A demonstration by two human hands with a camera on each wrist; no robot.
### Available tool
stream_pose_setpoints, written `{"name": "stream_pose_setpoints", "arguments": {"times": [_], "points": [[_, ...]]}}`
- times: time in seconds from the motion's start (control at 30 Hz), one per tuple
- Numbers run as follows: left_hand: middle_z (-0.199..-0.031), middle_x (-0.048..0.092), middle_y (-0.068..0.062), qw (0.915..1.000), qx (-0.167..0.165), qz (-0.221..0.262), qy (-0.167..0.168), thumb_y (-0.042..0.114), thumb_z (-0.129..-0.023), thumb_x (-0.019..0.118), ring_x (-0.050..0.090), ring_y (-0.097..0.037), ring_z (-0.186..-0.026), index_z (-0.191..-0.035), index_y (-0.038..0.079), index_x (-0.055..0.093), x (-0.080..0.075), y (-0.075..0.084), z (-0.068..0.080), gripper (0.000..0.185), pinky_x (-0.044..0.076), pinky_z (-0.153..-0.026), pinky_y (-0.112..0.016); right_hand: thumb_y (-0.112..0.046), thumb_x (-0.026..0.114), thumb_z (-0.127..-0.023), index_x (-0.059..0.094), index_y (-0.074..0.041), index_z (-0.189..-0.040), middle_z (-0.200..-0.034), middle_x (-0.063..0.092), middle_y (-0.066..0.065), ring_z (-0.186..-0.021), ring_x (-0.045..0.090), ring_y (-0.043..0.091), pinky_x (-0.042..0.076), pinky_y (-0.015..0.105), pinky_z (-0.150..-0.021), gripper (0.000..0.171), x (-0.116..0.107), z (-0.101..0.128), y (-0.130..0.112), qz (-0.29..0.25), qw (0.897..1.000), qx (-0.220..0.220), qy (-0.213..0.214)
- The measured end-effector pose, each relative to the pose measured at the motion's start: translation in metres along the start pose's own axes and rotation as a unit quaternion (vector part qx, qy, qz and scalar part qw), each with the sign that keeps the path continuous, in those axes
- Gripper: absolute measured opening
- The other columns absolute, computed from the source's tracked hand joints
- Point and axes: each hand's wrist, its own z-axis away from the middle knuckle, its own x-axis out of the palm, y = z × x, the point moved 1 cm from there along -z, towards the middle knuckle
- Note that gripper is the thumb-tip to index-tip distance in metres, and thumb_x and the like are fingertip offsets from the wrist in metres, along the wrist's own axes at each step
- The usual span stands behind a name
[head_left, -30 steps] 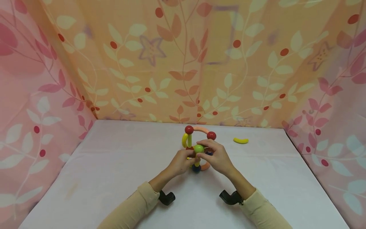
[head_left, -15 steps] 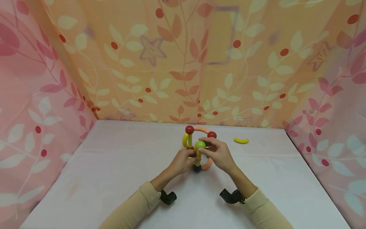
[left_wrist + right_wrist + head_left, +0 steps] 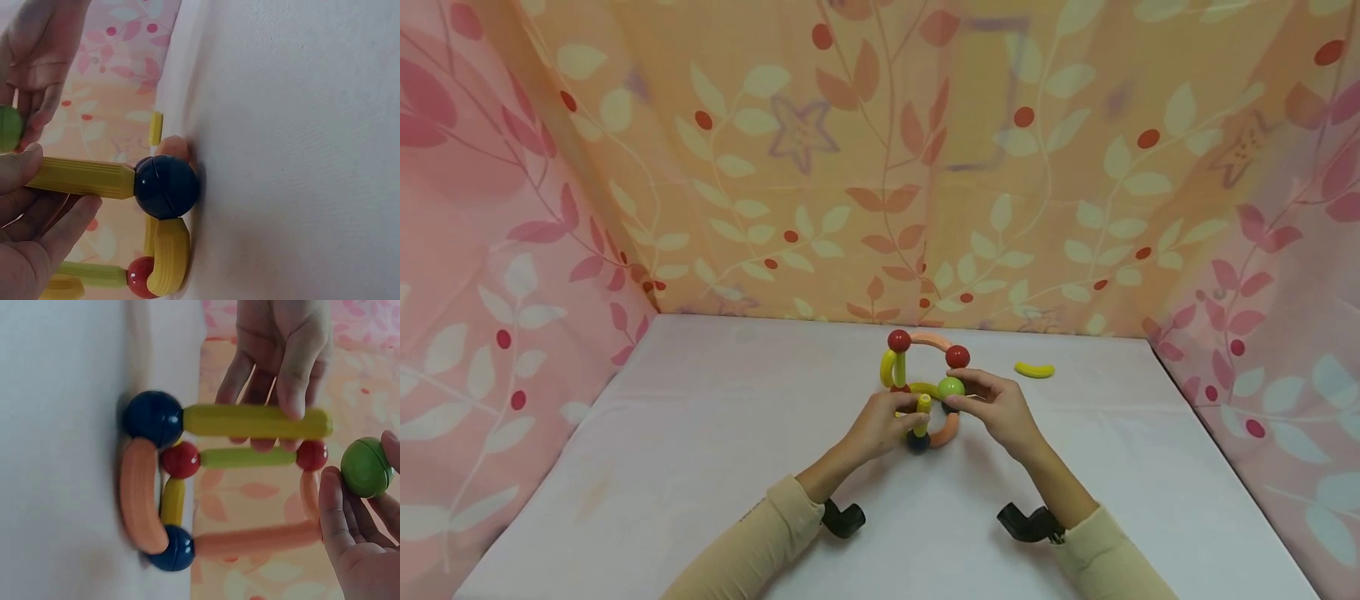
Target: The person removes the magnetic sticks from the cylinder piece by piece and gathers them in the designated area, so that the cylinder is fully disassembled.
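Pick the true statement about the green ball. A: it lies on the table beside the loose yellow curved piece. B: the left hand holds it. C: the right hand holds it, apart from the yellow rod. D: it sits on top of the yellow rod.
C: the green ball sits in the right hand, with a gap between it and the yellow rod that the left hand grips.

A white table [image 3: 700, 467] stands enclosed by leaf-patterned orange and pink curtains [image 3: 775, 167].

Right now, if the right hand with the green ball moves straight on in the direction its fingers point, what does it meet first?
Most likely the free top end of the yellow stick, which the left hand holds upright on the dark blue ball. The right hand holds the green ball just beside that end; depth is unclear.
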Motion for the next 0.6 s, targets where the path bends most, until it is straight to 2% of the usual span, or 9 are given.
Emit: {"name": "stream_pose_setpoints", "arguments": {"times": [0.2,0.43,0.6], "points": [[-0.101,0.071,-0.005,1.0000,-0.006,0.006,-0.004,0.020,-0.092,0.067,0.065,-0.023,-0.105,-0.109,0.005,0.072,-0.001,-0.001,0.001,0.023,0.057,-0.085,-0.034,-0.021,0.076,-0.085,0.062,-0.001,-0.126,-0.124,0.064,0.017,-0.099,0.064,0.005,0.054,0.018,-0.084,0.048,-0.017,0.001,0.019,0.014,0.999,0.042,0.016],[-0.104,0.069,-0.004,0.9992,-0.032,0.016,-0.014,0.022,-0.092,0.067,0.062,-0.021,-0.104,-0.113,0.006,0.071,0.000,-0.002,0.001,0.027,0.057,-0.084,-0.033,-0.021,0.076,-0.085,0.059,0.004,-0.128,-0.125,0.061,0.022,-0.093,0.064,0.002,0.054,0.017,-0.082,0.052,-0.036,-0.002,0.035,0.042,0.996,0.079,0.019],[-0.102,0.069,-0.003,0.9995,-0.027,0.015,-0.010,0.021,-0.092,0.068,0.062,-0.021,-0.103,-0.112,0.007,0.071,0.000,-0.002,0.001,0.025,0.057,-0.084,-0.032,-0.024,0.075,-0.086,0.059,0.003,-0.129,-0.125,0.061,0.023,-0.092,0.064,0.003,0.054,0.016,-0.081,0.053,-0.052,-0.010,0.043,0.082,0.991,0.101,0.024]]}}
